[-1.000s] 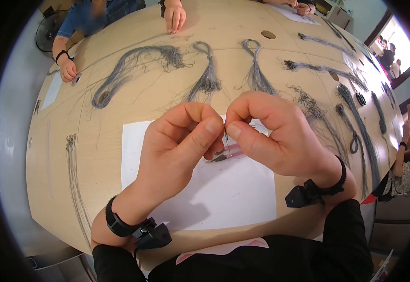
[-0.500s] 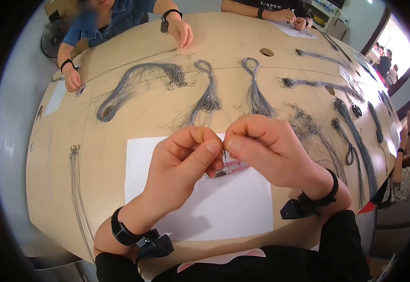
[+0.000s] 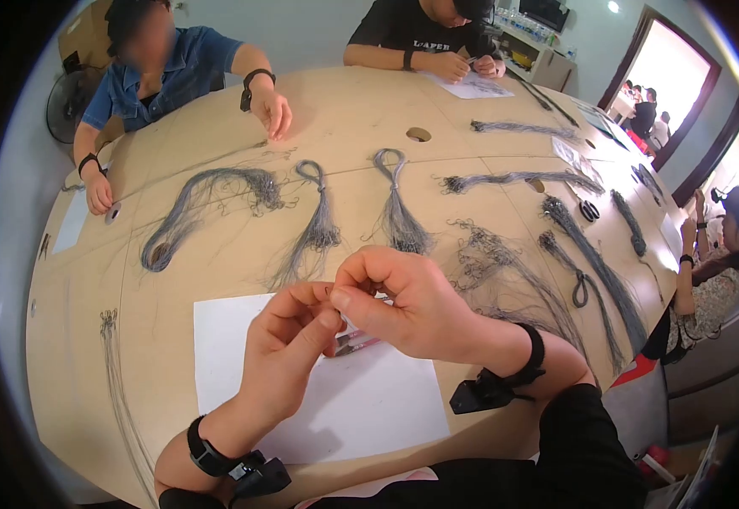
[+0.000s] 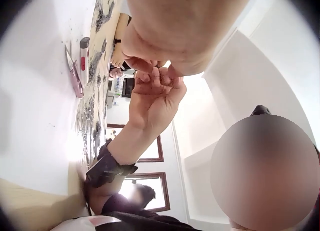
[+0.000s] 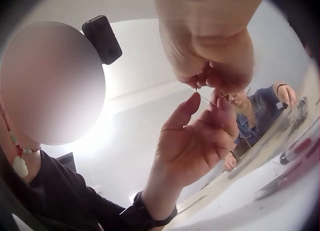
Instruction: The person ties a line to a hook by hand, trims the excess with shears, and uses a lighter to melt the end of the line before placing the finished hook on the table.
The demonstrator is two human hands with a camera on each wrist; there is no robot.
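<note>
Over the white sheet of paper (image 3: 225, 356), both hands meet at their fingertips. My right hand (image 3: 416, 310) pinches between thumb and forefinger a fine fishing line (image 5: 206, 99), which runs across to the left fingers in the right wrist view. My left hand (image 3: 284, 343) has its fingers curled at the line's other end, its thumb a little apart from the forefinger. Whatever sits at the line's end is mostly hidden by the fingers. Beneath the hands, small pink-handled snips (image 4: 76, 83) and a grey and red cutter (image 4: 84, 63) lie on the paper.
Looped bundles of line with hooks (image 3: 320, 229) (image 3: 399, 212) lie beyond the paper. A loose tangle (image 3: 496, 254) and more bundles spread to the right, near black scissors (image 3: 588, 209). A thin bundle (image 3: 111, 365) lies at left. Other people sit around the table.
The head view has swung, so the table and both hands appear farther left and lower. My left thumb has moved away from the forefinger and the right fingertips.
</note>
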